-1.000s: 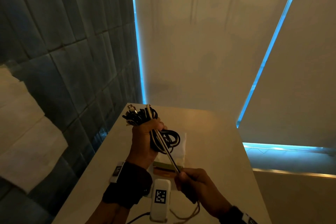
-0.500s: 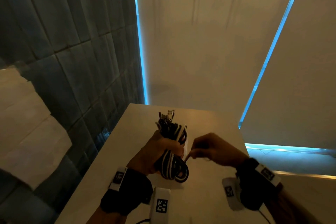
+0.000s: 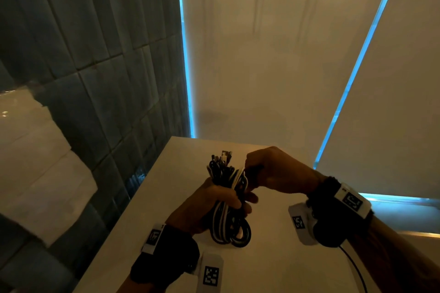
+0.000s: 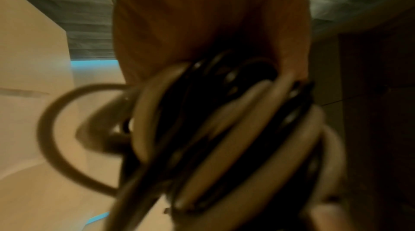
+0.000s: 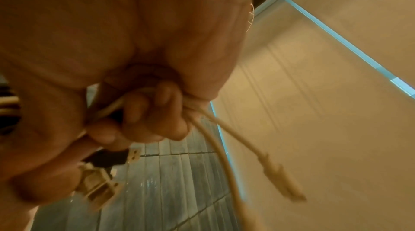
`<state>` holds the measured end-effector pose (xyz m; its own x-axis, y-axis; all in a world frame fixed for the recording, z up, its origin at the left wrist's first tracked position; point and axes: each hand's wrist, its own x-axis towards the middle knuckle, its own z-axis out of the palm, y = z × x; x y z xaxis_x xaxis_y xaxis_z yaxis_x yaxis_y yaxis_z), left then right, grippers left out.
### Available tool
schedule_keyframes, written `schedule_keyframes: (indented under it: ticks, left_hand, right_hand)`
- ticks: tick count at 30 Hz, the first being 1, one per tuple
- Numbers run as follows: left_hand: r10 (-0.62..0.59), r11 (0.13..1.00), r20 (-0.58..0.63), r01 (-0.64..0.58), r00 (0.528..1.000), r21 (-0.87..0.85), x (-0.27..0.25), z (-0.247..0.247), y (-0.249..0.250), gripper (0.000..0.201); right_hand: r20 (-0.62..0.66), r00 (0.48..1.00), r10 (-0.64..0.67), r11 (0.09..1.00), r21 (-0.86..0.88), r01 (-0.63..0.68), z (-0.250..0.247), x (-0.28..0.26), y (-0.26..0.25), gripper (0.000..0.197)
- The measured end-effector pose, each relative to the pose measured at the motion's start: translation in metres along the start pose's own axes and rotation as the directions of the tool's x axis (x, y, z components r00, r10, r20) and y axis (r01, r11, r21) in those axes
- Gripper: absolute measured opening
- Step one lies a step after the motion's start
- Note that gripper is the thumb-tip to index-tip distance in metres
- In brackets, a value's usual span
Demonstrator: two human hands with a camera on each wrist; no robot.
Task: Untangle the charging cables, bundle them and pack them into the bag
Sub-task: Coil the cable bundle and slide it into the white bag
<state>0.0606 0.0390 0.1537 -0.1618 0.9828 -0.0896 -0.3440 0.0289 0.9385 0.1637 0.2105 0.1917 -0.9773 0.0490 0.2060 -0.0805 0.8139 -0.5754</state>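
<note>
A bundle of black and white charging cables (image 3: 227, 207) stands upright over the white table (image 3: 273, 261). My left hand (image 3: 214, 202) grips its middle, loops hanging below and plugs (image 3: 222, 158) sticking out on top. In the left wrist view the loops (image 4: 224, 128) fill the frame, blurred. My right hand (image 3: 269, 171) sits at the bundle's upper right, fingers curled round thin white cable ends (image 5: 209, 119). One white connector (image 5: 283, 181) dangles from that fist. Other plugs (image 5: 98, 183) show beside my palm. No bag is in view.
A dark blue tiled wall (image 3: 95, 66) runs along the table's left edge. Pale roller blinds (image 3: 273, 54) with glowing blue gaps hang beyond the far edge. A thin black wire (image 3: 354, 266) trails from my right wrist band.
My right hand came up from the near table edge to the bundle's upper right, taking the white cable ends with it. The left hand lowered slightly and turned the bundle upright.
</note>
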Motion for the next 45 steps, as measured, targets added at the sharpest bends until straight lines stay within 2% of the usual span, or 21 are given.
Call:
schedule_keyframes:
  ticks: [1, 3, 5, 9, 12, 16, 19, 23, 26, 28, 32, 34, 36, 41, 43, 45]
  left_hand:
    - [0.002, 1.0, -0.013, -0.002, 1.0, -0.012, 0.0, -0.001, -0.001, 0.027]
    - [0.002, 0.999, -0.048, -0.004, 0.999, -0.035, -0.001, -0.001, 0.001, 0.018]
    - [0.006, 1.0, -0.041, -0.007, 0.999, -0.031, -0.002, 0.0, 0.004, 0.014]
    - [-0.005, 1.0, -0.005, 0.005, 1.0, -0.006, -0.003, -0.001, 0.006, 0.014]
    - [-0.036, 0.999, 0.002, 0.036, 0.999, -0.002, -0.004, -0.002, 0.004, 0.029]
    - [-0.008, 1.0, 0.034, 0.008, 0.999, -0.014, -0.007, -0.002, 0.008, 0.018]
    - [0.024, 1.0, 0.033, -0.023, 0.999, -0.017, -0.007, -0.004, 0.007, 0.023]
    - [0.076, 0.996, -0.032, -0.078, 0.997, -0.053, 0.001, -0.012, 0.0, 0.011]
    - [0.08, 0.99, -0.089, -0.089, 0.993, -0.109, 0.007, -0.016, -0.007, 0.01]
    - [0.09, 0.987, -0.124, -0.105, 0.988, -0.124, 0.009, -0.016, -0.009, 0.008]
    - [0.14, 0.99, -0.216, -0.144, 0.966, -0.004, 0.013, -0.011, -0.009, 0.011]
    - [0.155, 0.988, -0.237, -0.155, 0.959, 0.019, 0.015, -0.009, -0.009, 0.021]
    - [0.14, 0.988, -0.247, -0.153, 0.959, -0.032, 0.019, -0.008, -0.01, 0.032]
    - [0.186, 0.981, -0.235, -0.195, 0.954, -0.015, 0.025, -0.006, -0.016, 0.034]
    - [0.196, 0.978, -0.204, -0.206, 0.959, -0.029, 0.025, -0.004, -0.017, 0.038]
    - [0.191, 0.978, -0.194, -0.203, 0.962, -0.048, 0.024, -0.003, -0.019, 0.033]
  right_hand:
    - [0.007, 1.0, 0.006, 1.0, 0.019, -0.006, -0.004, 0.0, -0.001, 0.008]
    - [0.009, 0.998, 0.058, 0.997, 0.051, -0.059, -0.008, 0.0, -0.002, 0.017]
    - [-0.003, 0.996, 0.092, 0.994, 0.061, -0.092, -0.009, 0.0, -0.004, 0.018]
    - [-0.036, 0.99, 0.136, 0.984, 0.121, -0.13, -0.013, -0.002, -0.008, 0.014]
    - [-0.059, 0.985, 0.162, 0.978, 0.144, -0.152, -0.02, -0.004, -0.006, 0.01]
    - [-0.096, 0.982, 0.163, 0.974, 0.174, -0.145, -0.02, -0.009, -0.002, 0.003]
    - [-0.123, 0.975, 0.183, 0.968, 0.195, -0.157, -0.017, -0.012, 0.005, 0.004]
    - [-0.121, 0.97, 0.21, 0.967, 0.169, -0.188, -0.014, -0.017, 0.011, 0.01]
    - [-0.101, 0.957, 0.273, 0.943, 0.223, -0.246, -0.011, -0.02, 0.014, 0.019]
    - [-0.092, 0.951, 0.295, 0.928, 0.266, -0.262, -0.009, -0.022, 0.016, 0.017]
    - [-0.109, 0.916, 0.387, 0.859, 0.403, -0.315, -0.005, -0.021, 0.012, 0.007]
    - [-0.168, 0.892, 0.419, 0.823, 0.484, -0.296, 0.0, -0.018, 0.01, 0.007]
    - [-0.241, 0.876, 0.417, 0.819, 0.518, -0.247, 0.006, -0.015, 0.007, 0.005]
    - [-0.265, 0.886, 0.38, 0.735, 0.668, -0.115, 0.021, -0.009, 0.0, 0.008]
    - [-0.271, 0.892, 0.363, 0.731, 0.676, -0.092, 0.025, -0.005, -0.003, 0.01]
    - [-0.284, 0.888, 0.362, 0.731, 0.677, -0.082, 0.029, -0.003, -0.002, 0.013]
